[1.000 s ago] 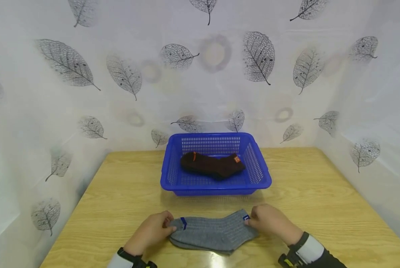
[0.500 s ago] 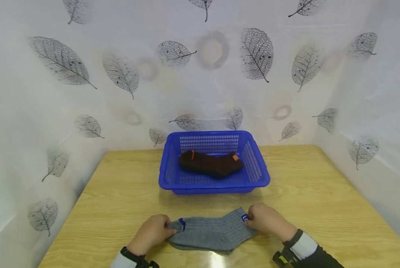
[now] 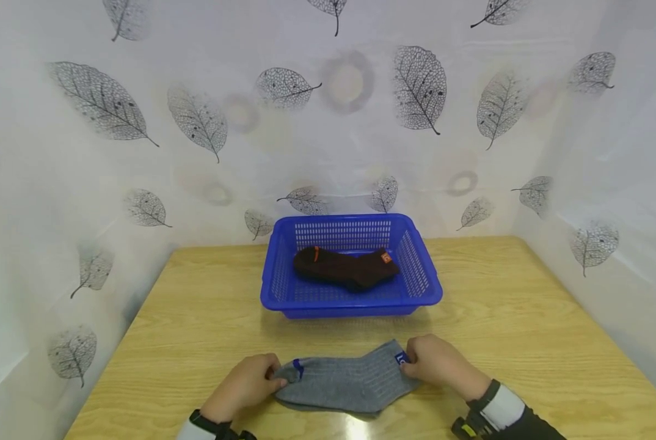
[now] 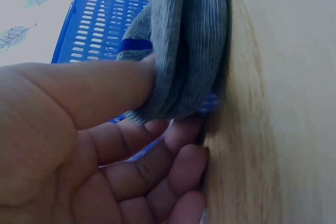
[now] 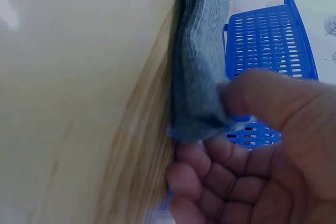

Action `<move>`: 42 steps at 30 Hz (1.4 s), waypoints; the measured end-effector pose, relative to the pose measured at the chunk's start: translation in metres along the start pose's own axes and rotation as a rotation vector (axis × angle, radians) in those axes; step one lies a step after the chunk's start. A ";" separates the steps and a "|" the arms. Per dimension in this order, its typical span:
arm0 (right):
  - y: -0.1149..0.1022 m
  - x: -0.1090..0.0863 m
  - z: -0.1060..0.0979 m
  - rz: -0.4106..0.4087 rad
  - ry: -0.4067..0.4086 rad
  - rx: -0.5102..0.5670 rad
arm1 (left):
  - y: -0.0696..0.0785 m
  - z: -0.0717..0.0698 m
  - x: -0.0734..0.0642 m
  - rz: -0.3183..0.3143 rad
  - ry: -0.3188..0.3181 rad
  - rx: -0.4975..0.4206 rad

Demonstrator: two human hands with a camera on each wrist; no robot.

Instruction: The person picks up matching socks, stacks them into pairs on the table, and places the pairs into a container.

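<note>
A pair of grey socks point(image 3: 341, 384) with dark blue marks lies flat, one on the other, near the front of the table. My left hand point(image 3: 249, 382) pinches the toe end, thumb on top and fingers beneath, as the left wrist view shows. At the cuff end, by the blue label, my right hand point(image 3: 438, 362) pinches the socks between thumb and fingers. In the right wrist view the cuff point(image 5: 202, 114) sits between the thumb and the curled fingers.
Behind the socks stands a blue plastic basket point(image 3: 355, 310) with slotted walls. Inside it lie brown socks point(image 3: 344, 269) with orange marks. The wooden table point(image 3: 207, 305) meets a white leaf-patterned sheet point(image 3: 355, 153) at the back and sides.
Both hands keep their hold on the grey socks, which stay almost in place. The toe end under the left hand is slightly more rumpled. The whole view has shifted a little.
</note>
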State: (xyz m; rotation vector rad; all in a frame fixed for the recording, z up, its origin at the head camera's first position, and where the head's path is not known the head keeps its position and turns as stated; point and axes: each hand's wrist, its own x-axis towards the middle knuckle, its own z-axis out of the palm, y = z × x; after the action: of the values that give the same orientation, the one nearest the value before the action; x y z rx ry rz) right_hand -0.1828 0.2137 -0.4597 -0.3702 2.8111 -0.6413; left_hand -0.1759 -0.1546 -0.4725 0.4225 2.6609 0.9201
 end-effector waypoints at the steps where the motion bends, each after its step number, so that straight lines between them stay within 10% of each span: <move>1: 0.001 -0.001 0.000 -0.019 0.006 0.017 | 0.000 0.000 0.000 -0.002 0.005 -0.002; 15: 0.004 -0.018 -0.022 -0.192 0.212 0.169 | 0.015 -0.010 -0.007 0.104 0.207 -0.259; 22: -0.013 -0.028 -0.051 -0.306 0.379 0.174 | 0.035 -0.033 -0.005 0.135 0.443 -0.352; 29: -0.023 -0.023 -0.084 -0.269 0.537 0.185 | 0.056 -0.059 0.018 0.274 0.599 -0.334; 42: -0.034 0.025 -0.134 -0.153 0.632 0.444 | 0.098 -0.098 0.071 0.233 0.754 -0.564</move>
State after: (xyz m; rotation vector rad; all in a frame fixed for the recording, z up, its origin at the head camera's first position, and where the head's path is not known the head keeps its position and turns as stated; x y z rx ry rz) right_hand -0.2378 0.2294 -0.3315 -0.3393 3.0776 -1.6255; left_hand -0.2593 -0.1087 -0.3487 0.2819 2.7812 2.1832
